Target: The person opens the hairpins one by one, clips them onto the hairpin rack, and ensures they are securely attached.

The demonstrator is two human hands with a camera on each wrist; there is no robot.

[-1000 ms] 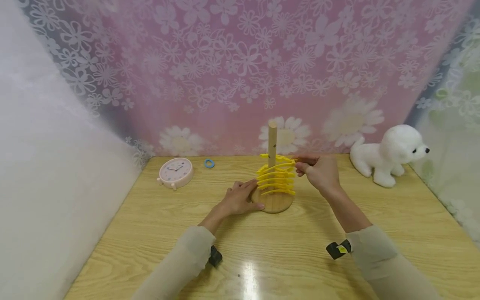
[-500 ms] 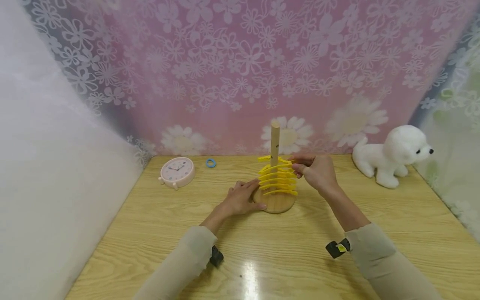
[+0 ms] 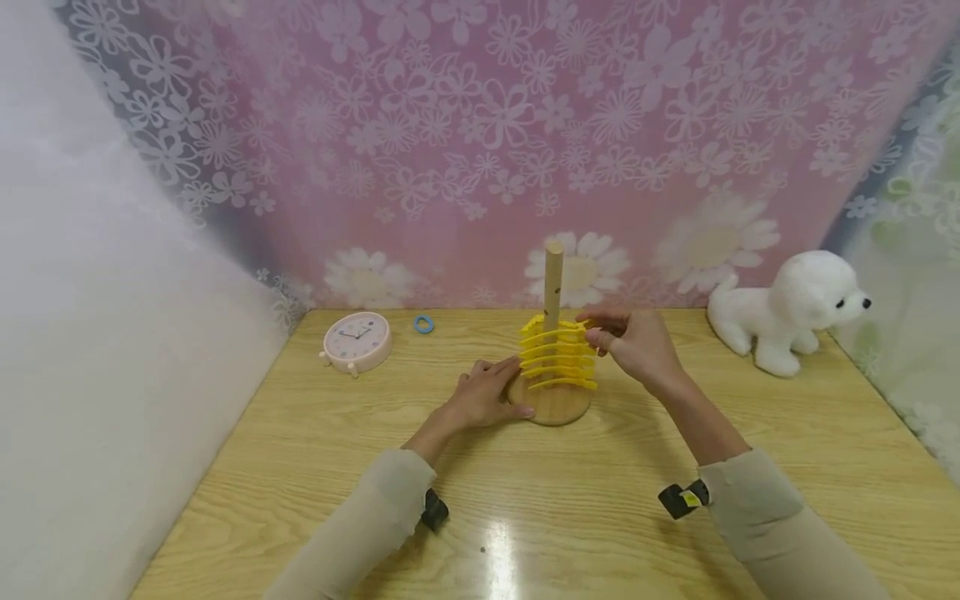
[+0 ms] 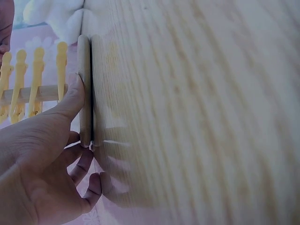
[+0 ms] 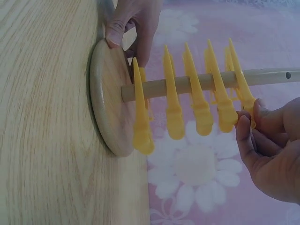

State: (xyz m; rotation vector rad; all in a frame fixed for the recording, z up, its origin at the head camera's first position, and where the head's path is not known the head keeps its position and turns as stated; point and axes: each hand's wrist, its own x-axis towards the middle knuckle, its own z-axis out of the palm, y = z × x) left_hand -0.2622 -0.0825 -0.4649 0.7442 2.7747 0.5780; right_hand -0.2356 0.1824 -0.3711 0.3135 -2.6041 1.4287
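A wooden stand, with an upright post (image 3: 552,287) rising from a round base (image 3: 558,408), sits on the table. Several yellow plastic clips (image 5: 200,101) are set one above another around the post, their long narrow arms passing on either side of it. My left hand (image 3: 483,396) holds the base's left rim; the left wrist view has its thumb (image 4: 75,91) against the base's upper face and the fingers curled by the edge. My right hand (image 3: 637,346) pinches the end of the topmost yellow clip (image 5: 241,77) between thumb and fingers, right of the post.
Left of the stand, a pink alarm clock (image 3: 358,342) lies on its back near a small blue ring (image 3: 423,323). A white plush dog (image 3: 780,308) sits at the back right. A pink flowered curtain (image 3: 465,150) hangs along the table's rear edge.
The topmost clip's back arm stood spread away behind the post; it has come in close to the front arm. My right hand keeps its pinch there, and my left hand stays on the base.
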